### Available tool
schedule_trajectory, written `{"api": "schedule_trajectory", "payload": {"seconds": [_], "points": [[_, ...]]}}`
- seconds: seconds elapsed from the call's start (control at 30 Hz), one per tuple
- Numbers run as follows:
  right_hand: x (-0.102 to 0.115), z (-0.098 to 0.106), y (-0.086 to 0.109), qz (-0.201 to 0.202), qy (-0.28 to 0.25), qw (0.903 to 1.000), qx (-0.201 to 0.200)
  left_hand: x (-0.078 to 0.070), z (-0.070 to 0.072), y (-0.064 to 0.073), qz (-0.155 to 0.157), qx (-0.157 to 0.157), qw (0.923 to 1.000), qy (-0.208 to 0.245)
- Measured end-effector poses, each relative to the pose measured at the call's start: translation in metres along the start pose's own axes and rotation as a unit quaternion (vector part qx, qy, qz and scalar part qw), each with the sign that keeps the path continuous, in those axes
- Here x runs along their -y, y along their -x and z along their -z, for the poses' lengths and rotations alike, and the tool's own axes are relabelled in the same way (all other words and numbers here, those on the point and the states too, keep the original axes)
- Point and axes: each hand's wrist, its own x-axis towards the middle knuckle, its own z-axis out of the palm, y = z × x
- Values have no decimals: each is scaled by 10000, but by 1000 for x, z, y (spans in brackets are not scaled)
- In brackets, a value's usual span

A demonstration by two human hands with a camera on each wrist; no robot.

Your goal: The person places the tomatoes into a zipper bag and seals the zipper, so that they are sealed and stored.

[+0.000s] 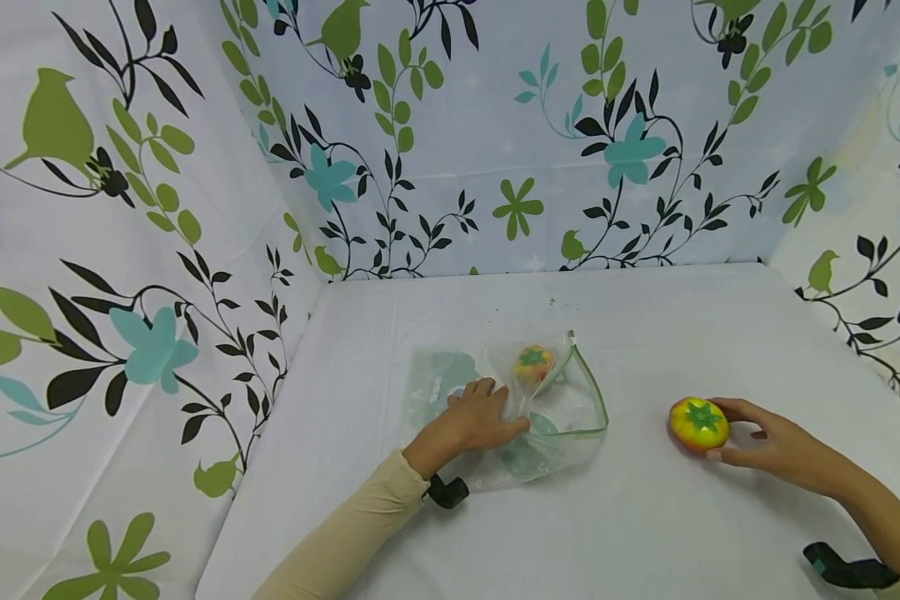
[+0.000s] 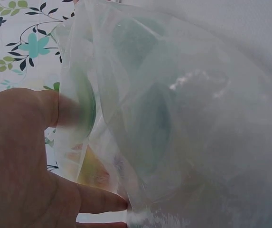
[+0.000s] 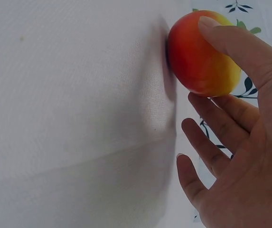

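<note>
A clear plastic zip bag (image 1: 450, 379) with a green-edged opening lies flat on the table, its mouth gaping toward the right. Inside it, near the mouth, is a red and yellow toy tomato (image 1: 534, 364). My left hand (image 1: 476, 417) rests on the bag with fingers spread; in the left wrist view the thumb shows through the film. Off to the right, my right hand (image 1: 768, 446) pinches a second toy tomato (image 1: 697, 425), yellow-red with a green star-shaped top. In the right wrist view the thumb lies over this tomato, fingertips below it, close to the white cloth.
A white cloth covers the table (image 1: 645, 533). Patterned curtains (image 1: 435, 125) with birds and leaves hang behind it and at both sides. A black band with a mount (image 1: 851, 571) is on the right wrist, and a similar black mount (image 1: 448, 492) is at the left.
</note>
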Motion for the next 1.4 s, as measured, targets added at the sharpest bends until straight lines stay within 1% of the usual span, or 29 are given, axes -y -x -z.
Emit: {"api": "schedule_trajectory", "payload": {"seconds": [0.23, 0.47, 0.67, 0.83, 0.97, 1.2, 1.4], "points": [[0, -3, 0, -122, -17, 9999, -65, 1, 0, 1, 34, 17, 10000, -19], [0, -6, -2, -117, 9, 9998, -151, 2, 1, 2, -8, -4, 10000, 31], [4, -8, -7, -110, 70, 9997, -195, 2, -1, 2, 55, 30, 9999, 105], [15, -8, -12, -185, 83, 9996, -217, 2, -2, 1, 63, 62, 10000, 35], [26, -10, -18, -187, 197, 9990, -368, 2, -2, 0, 68, 69, 9999, -65], [47, -17, -32, 68, 225, 9972, -714, 1, 0, 0, 77, 65, 9999, -57], [66, -25, -46, 257, 121, 9962, -827, 1, 1, 1, 79, 75, 9999, -22]]}}
